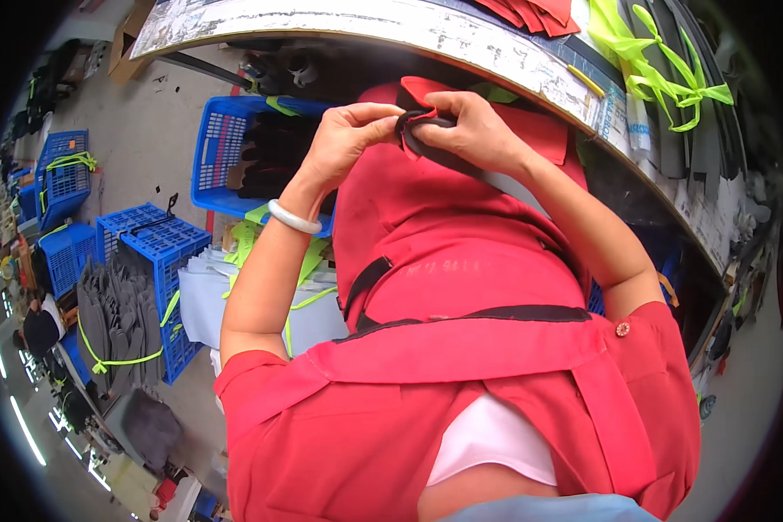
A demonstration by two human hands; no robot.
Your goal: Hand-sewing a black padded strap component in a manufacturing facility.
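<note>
Above my lap, close to the table's front edge, both hands meet on a folded piece of black and red fabric (451, 160). My left hand (352, 139), with a white bangle on its wrist, pinches the folded black edge between thumb and fingers. From the other side, my right hand (480, 135) is closed round the same piece, its thumb on the black side. A red flap sticks up between the hands. Part of the piece is hidden behind the fingers. A red apron covers my lap below it.
A worn white table (357, 23) spans the top, bearing red fabric pieces (535, 12), a yellow pen-like stick (585, 80), neon-green strips (648, 65) and dark strips. At left stand a blue crate (207, 157) with dark pieces, more blue crates, and bundled grey pieces (117, 317).
</note>
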